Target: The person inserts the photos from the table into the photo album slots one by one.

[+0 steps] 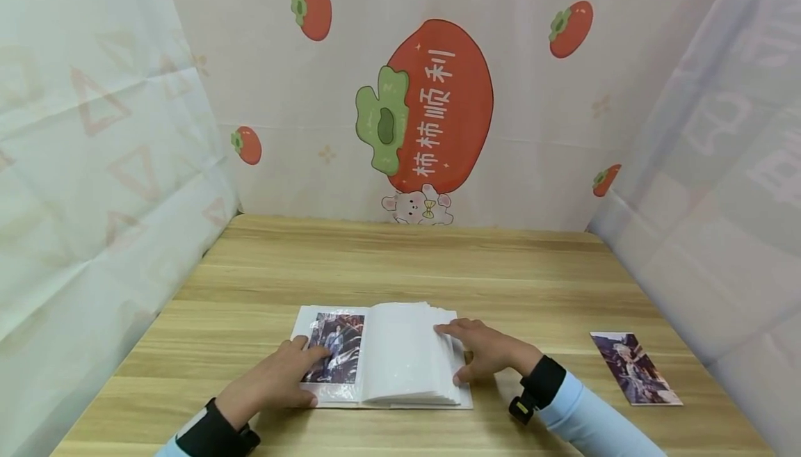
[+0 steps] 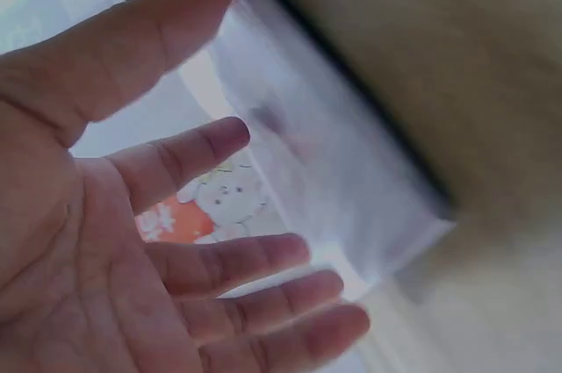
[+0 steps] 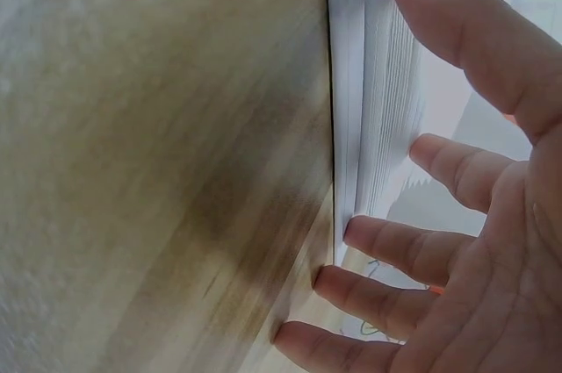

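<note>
A white photo album [image 1: 400,353] lies spread on the wooden table. Its left page carries a photo [image 1: 343,346] under a glossy clear sleeve; the right side is a thick stack of blank white pages. My left hand [image 1: 275,377] rests at the album's left edge, fingers spread and one reaching over the photo. In the left wrist view its fingers are extended beside the blurred cover. My right hand [image 1: 491,349] touches the right edge of the page stack. Seen from the right wrist, the thumb and fingers [image 3: 479,171] extend along the layered page edges [image 3: 391,101], pinching nothing visibly.
A loose photo [image 1: 635,370] lies flat on the right part of the wooden table [image 1: 407,255]. A white cloth with persimmon prints [image 1: 441,109] hangs behind the table, and pale cloths [image 1: 106,165] hang along both sides.
</note>
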A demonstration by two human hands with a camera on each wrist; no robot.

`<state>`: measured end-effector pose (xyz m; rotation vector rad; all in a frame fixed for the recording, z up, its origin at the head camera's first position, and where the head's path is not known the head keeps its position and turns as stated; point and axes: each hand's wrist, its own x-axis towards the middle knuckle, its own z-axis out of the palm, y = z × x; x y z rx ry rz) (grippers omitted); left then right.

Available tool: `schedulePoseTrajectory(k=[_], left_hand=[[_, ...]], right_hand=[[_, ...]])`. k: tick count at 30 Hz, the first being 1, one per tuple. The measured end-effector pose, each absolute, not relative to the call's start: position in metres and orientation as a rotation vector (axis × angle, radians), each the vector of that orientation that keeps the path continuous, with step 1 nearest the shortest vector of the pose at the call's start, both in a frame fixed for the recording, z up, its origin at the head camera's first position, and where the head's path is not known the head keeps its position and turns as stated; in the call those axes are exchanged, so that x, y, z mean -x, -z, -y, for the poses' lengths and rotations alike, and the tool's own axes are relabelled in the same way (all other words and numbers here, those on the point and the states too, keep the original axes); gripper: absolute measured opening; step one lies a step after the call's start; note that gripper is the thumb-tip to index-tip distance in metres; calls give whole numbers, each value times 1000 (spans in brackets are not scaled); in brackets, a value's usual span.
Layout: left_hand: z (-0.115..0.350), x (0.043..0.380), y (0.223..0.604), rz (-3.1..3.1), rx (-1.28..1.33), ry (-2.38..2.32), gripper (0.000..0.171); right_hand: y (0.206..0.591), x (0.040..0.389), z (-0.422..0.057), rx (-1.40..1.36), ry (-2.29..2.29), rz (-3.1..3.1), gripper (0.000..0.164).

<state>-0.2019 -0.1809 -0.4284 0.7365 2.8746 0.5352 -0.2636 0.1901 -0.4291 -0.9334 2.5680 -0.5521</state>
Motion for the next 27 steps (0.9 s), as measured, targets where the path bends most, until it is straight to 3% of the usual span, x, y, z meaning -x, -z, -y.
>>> schedulePoseTrajectory(k=[12, 27], left_hand=[[140, 201, 416, -2769, -1065, -570, 77], [109, 192, 428, -2663, -1127, -444, 98]], right_hand=[[430, 263, -192, 933, 563, -2573, 83], [433, 265, -193, 941, 550, -2591, 83]])
